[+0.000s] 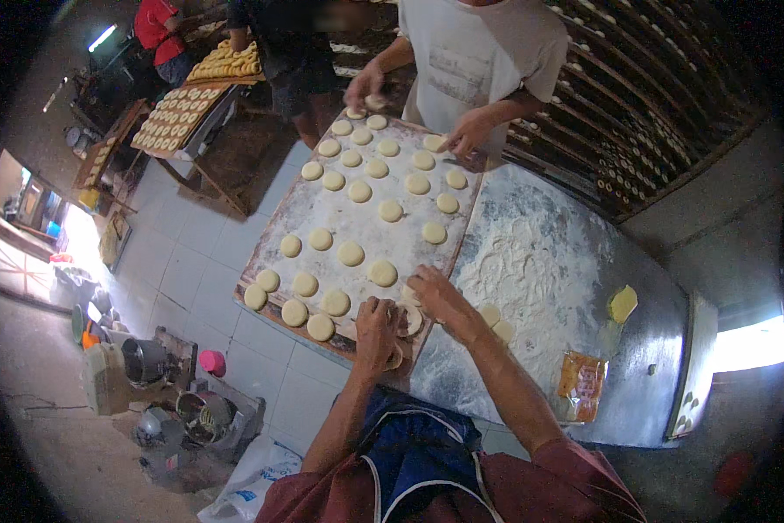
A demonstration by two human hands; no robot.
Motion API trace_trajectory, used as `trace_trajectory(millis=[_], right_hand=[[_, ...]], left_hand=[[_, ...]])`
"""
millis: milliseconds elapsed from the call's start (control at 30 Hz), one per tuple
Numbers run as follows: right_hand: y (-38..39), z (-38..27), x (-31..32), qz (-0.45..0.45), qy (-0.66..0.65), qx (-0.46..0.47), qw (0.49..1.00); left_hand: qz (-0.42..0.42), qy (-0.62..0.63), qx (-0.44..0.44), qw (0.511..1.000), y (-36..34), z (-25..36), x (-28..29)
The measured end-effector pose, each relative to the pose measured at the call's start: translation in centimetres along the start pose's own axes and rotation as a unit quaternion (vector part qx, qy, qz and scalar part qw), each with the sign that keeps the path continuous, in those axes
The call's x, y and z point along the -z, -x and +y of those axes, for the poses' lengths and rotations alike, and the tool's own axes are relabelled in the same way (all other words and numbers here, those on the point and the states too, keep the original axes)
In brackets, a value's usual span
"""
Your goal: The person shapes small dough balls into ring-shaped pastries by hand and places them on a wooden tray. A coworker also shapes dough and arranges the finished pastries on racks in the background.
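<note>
At the near end of a floured wooden board [348, 270], my left hand [377, 333] is closed, its fingertips against a dough ring [413, 321]. What it grips, if anything, is hidden. Another dough ring [395, 356] lies partly under that hand, at the board's near edge. My right hand [437, 295] bends its fingers over a pale dough round [410, 296] just beyond the ring. Flat dough rounds [351, 254] lie in loose rows across the board. Two more rounds [489, 315] rest beside my right forearm on the floured table.
Across the board a co-worker [483, 70] handles dough rounds at its far end. The metal table [540, 261] carries spread flour, a yellow scraper-like piece [623, 304] and an orange packet [582, 385]. Pots [204, 414] stand on the floor at left; a tray of dough rings [178, 118] lies farther back.
</note>
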State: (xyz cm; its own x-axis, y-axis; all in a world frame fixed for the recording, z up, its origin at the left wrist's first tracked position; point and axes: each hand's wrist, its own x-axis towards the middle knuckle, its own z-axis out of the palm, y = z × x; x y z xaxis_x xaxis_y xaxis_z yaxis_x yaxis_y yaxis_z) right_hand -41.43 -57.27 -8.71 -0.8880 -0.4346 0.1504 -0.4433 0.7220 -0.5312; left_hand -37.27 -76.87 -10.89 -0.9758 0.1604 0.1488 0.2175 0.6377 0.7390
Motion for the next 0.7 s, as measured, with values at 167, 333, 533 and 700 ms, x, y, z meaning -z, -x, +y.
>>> trace_trajectory(millis=[167, 333, 533, 700], right_hand=[[-0.2, 1.5, 2.5, -0.093, -0.188, -0.155, 0.965], [7.6, 2.5, 3.8, 0.108, -0.221, -0.326, 0.913], [17.2, 10.3, 4.7, 0.254, 0.233, -0.276, 0.897], [20.7, 10.7, 5.7, 0.282, -0.190, -0.313, 0.887]], left_hand=[[0.072, -0.035, -0.046, 0.996, -1.7, -1.3, -1.4], [0.063, -0.173, -0.057, 0.981, -8.2, -4.0, -1.3], [-0.112, -0.047, -0.043, 0.992, -10.6, 1.5, -1.5], [-0.065, 0.159, -0.141, 0.975, -5.4, 11.1, -11.0]])
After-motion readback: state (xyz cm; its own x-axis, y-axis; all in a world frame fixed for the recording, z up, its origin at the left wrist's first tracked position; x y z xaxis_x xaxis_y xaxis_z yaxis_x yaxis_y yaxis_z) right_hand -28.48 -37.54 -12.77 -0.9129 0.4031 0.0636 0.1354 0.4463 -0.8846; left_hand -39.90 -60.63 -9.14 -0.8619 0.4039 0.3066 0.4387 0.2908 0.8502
